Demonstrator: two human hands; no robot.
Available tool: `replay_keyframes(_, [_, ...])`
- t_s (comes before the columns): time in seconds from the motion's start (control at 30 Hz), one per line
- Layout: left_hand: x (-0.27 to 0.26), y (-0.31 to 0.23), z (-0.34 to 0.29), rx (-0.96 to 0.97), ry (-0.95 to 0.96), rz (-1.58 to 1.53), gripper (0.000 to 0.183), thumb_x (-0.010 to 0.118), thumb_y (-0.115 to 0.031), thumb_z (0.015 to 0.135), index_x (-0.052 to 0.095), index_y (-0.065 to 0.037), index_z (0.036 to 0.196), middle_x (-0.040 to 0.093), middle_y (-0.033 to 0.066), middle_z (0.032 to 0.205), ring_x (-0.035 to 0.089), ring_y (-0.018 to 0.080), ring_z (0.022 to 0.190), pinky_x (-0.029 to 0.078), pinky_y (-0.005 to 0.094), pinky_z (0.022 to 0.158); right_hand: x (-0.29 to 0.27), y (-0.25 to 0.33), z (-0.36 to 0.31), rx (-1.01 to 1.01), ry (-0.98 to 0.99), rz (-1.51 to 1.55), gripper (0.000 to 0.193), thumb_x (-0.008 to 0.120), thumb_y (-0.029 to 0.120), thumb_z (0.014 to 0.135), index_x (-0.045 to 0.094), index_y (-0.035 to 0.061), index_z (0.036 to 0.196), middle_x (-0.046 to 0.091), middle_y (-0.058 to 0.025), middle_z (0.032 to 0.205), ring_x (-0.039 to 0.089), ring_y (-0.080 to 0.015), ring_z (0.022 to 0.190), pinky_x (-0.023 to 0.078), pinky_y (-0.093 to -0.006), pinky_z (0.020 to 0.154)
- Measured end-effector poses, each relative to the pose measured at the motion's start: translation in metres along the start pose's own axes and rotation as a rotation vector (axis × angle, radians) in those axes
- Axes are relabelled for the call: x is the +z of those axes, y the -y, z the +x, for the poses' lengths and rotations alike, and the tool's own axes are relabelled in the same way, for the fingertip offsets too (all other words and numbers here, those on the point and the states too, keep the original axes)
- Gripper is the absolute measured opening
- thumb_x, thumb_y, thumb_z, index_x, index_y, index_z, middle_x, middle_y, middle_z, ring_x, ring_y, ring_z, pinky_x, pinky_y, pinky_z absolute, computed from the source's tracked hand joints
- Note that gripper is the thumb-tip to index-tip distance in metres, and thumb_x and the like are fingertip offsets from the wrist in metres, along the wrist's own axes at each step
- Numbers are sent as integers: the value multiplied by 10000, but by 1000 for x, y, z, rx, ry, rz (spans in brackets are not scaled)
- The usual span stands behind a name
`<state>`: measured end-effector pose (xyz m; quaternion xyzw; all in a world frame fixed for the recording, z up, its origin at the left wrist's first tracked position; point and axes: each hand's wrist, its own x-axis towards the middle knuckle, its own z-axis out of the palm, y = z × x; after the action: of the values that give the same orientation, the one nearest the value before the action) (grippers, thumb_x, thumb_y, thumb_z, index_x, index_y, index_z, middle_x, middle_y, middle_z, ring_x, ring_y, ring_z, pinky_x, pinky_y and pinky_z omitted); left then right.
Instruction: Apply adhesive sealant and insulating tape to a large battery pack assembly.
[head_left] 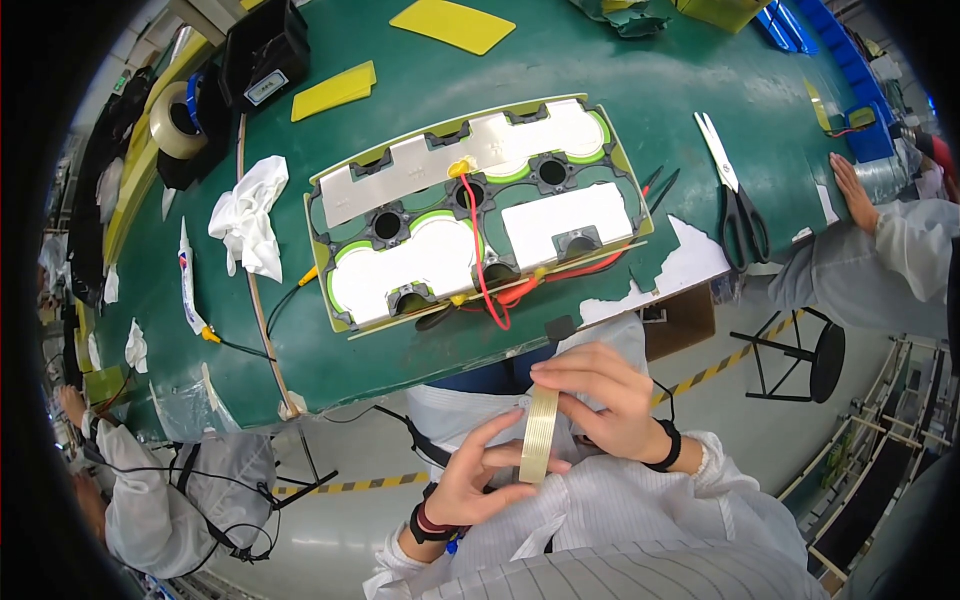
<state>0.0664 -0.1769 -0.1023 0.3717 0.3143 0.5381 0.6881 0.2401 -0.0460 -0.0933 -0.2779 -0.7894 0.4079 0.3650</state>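
Item held: we recorded a strip of pale, ribbed filament tape [539, 434], standing nearly upright between both hands, near the body and below the near edge of the green table [600, 70]. Our left hand [478, 480] was curled about the lower part of the strip, thumb and fingers pinching it from the left; our right hand [605, 395] closed on its upper end, fingertips pressed against the top edge. Both wrists carried dark bands. On the table, far of the hands, lay a battery pack [475, 210] with white metal plates over green-rimmed cells in a black frame, a red wire [480, 270] running across it toward the near edge. To the right of the pack lay scissors [738, 195] with black handles, apart from it. To the left lay a crumpled white cloth [250, 215], and nearer the left rim a small white tube [188, 280]. At the far left stood a roll of tape [178, 120] beside a black box [265, 55]. Two yellow sheets [452, 22] lay at the far side. At the right edge another person's hand [853, 190] rested flat on the table; a second person in white sat at the near left [185, 490].
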Motion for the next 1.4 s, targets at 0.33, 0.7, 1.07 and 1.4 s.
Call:
replay_keyframes(0.33, [4, 3, -3, 41, -239, 430, 379, 687, 55, 852, 402, 28, 1099, 708, 242, 973, 700, 290, 972, 547, 385, 850, -6, 0, -1, 3, 68, 97, 267, 762, 10, 722, 708, 14, 983, 674, -107, 1007, 638, -261, 884, 516, -353, 763])
replay_keyframes(0.7, [8, 12, -5, 138, -430, 707, 401, 816, -38, 766, 534, 76, 1027, 732, 190, 902, 733, 194, 838, 556, 259, 689, 2, 8, -1, 6, 146, 165, 192, 788, 53, 694, 706, 36, 867, 639, -76, 948, 614, -259, 860, 500, -339, 751])
replay_keyframes(1.07, [11, 7, -1, 95, -433, 846, 434, 816, -6, 750, 528, 61, 1069, 734, 162, 880, 697, 121, 836, 513, 222, 721, 10, 9, -6, 46, 220, 48, 261, 752, -3, 673, 582, 36, 867, 590, -92, 913, 558, -284, 815, 474, -359, 705])
replay_keyframes(1.4, [18, 16, 0, -101, -586, 405, 393, 772, -22, 805, 515, 49, 1094, 742, 144, 862, 705, 121, 777, 527, 227, 654, 7, 12, -10, 234, 113, 183, 229, 744, 24, 765, 612, 15, 952, 593, -116, 970, 589, -274, 833, 505, -345, 728])
